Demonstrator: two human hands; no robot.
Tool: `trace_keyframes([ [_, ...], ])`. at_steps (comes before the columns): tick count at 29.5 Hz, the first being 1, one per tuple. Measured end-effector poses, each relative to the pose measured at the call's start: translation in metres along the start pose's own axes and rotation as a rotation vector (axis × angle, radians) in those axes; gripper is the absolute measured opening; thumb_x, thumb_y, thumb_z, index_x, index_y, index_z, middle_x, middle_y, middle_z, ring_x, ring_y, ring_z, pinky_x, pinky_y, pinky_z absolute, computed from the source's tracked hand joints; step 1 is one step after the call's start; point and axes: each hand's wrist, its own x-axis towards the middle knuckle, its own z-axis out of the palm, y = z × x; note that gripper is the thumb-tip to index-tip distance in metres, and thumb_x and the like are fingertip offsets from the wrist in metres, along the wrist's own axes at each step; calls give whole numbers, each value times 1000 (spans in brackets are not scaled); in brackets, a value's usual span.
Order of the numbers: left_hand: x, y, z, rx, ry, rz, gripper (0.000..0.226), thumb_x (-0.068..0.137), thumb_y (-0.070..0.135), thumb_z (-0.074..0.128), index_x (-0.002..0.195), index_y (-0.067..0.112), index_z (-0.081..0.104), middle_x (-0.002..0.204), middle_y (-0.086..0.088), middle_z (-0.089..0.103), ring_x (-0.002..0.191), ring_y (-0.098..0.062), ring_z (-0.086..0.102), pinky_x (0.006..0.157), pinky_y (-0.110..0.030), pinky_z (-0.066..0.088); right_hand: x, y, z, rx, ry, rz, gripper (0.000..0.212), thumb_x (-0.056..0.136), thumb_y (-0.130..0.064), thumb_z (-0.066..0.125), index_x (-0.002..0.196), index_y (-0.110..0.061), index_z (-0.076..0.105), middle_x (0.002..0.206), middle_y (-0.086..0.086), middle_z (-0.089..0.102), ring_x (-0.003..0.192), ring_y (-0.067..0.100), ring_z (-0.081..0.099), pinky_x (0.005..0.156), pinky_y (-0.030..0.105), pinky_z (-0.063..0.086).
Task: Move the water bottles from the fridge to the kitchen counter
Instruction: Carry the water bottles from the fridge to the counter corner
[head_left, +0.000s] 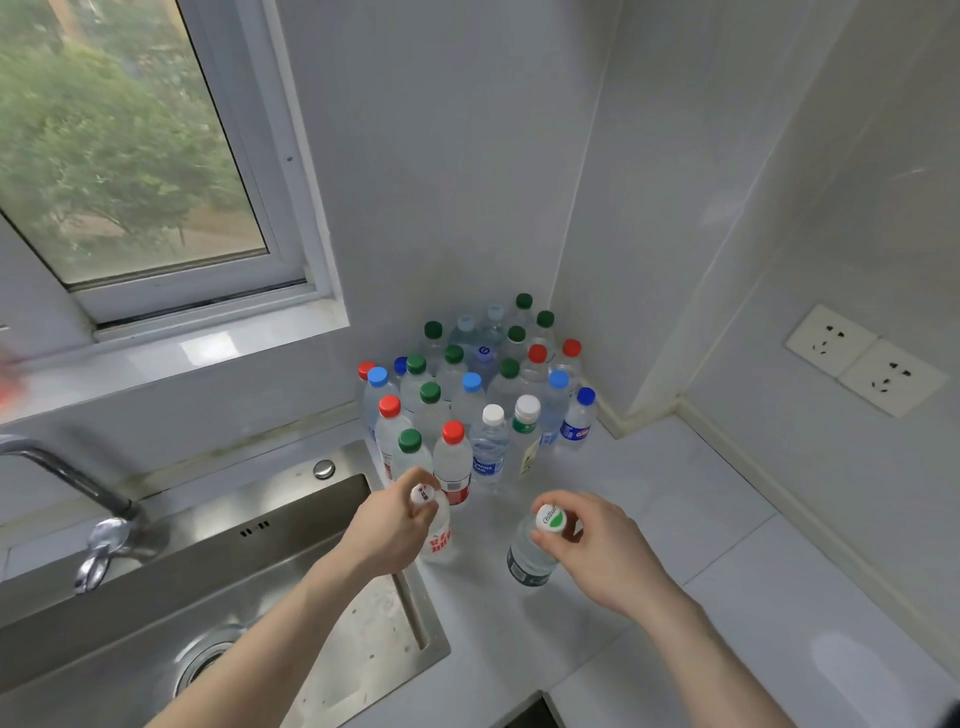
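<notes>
Several water bottles (470, 384) with red, green, blue and white caps stand packed in the corner of the white kitchen counter (701, 519). My left hand (387, 525) grips the neck of a clear bottle with a red label and white cap (436, 535), which stands by the sink's right rim. My right hand (597, 551) pinches the white-and-green cap of a clear bottle with a dark label (527, 556), upright on the counter in front of the group. The fridge is out of view.
A steel sink (218, 587) with a curved tap (78, 488) lies to the left. Above it is a window (130, 156) with a sill. Tiled walls close the corner, and two wall sockets (862, 358) sit on the right wall.
</notes>
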Motion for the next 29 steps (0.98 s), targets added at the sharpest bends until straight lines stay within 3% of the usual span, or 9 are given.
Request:
trace_keyframes([
  [8, 9, -4, -9, -32, -15, 23, 21, 106, 29, 48, 126, 33, 53, 66, 7, 60, 65, -11, 57, 68, -32, 52, 41, -24, 25, 18, -16, 4, 24, 94, -42, 71, 118, -40, 67, 111, -14, 64, 99, 8, 60, 86, 27, 51],
  [14, 9, -3, -14, 59, -71, 64, 48, 105, 35, 49, 151, 40, 37, 99, 11, 68, 98, -18, 66, 92, -39, 54, 63, -38, 41, 17, -35, 5, 21, 95, -40, 70, 115, -39, 67, 107, -12, 65, 98, 13, 62, 85, 30, 51],
  [20, 5, -9, -23, 69, -44, 88, 62, 106, 36, 49, 159, 45, 19, 116, 12, 65, 102, -13, 65, 91, -33, 56, 81, -48, 53, 18, -55, 16, 19, 96, -40, 69, 115, -37, 67, 107, -12, 69, 94, 12, 66, 82, 31, 54],
  [25, -2, -15, -29, 65, -9, 127, 54, 105, 36, 50, 153, 48, 27, 117, 13, 63, 100, -12, 66, 89, -33, 56, 88, -52, 63, 13, -66, 39, 30, 98, -39, 67, 128, -37, 63, 119, -8, 67, 99, 17, 68, 87, 33, 56],
  [29, -4, -21, -30, 91, 16, 153, 39, 104, 34, 49, 139, 48, 41, 117, 11, 59, 100, -12, 64, 90, -35, 55, 91, -53, 66, -6, -39, 49, 38, 101, -37, 63, 139, -35, 58, 132, -5, 62, 115, 18, 60, 95, 32, 52],
])
